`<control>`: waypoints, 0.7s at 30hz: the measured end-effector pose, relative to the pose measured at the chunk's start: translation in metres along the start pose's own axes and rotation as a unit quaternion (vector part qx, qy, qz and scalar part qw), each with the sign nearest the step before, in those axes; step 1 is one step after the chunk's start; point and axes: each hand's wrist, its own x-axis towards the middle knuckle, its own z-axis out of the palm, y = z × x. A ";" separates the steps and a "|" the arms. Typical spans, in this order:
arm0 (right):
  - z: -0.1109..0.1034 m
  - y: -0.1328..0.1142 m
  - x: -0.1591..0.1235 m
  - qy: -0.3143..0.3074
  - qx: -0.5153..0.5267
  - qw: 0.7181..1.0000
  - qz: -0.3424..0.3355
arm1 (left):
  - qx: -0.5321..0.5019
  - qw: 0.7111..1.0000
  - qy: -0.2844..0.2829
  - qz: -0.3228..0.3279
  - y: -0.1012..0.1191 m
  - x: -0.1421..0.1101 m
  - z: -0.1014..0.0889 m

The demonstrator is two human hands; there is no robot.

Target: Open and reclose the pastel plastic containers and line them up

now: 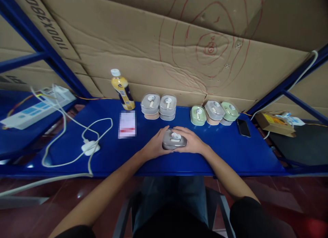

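L hand & R hand had fingers together, clamped on both ends of grey lidded plastic box, sitting on blue metal shelf near front edge, just below stacked boxes.

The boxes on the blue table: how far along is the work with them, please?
Looks done: four stacks of two boxes stand in a row at the back. In hand: the left hand and right hand hold a grey box between them. Left: one green box stands unstacked; anything further I cannot tell.
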 end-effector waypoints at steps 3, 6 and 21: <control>0.003 -0.006 -0.005 -0.007 -0.043 0.999 0.022 | 0.000 1.000 -0.008 0.004 -0.003 0.000 0.001; 0.005 -0.022 -0.013 -0.005 -0.118 0.989 0.087 | 0.013 1.000 0.009 0.007 -0.008 -0.001 0.004; 0.016 -0.068 -0.056 0.094 -0.269 0.935 0.210 | 0.078 0.994 0.073 0.003 -0.007 0.000 0.004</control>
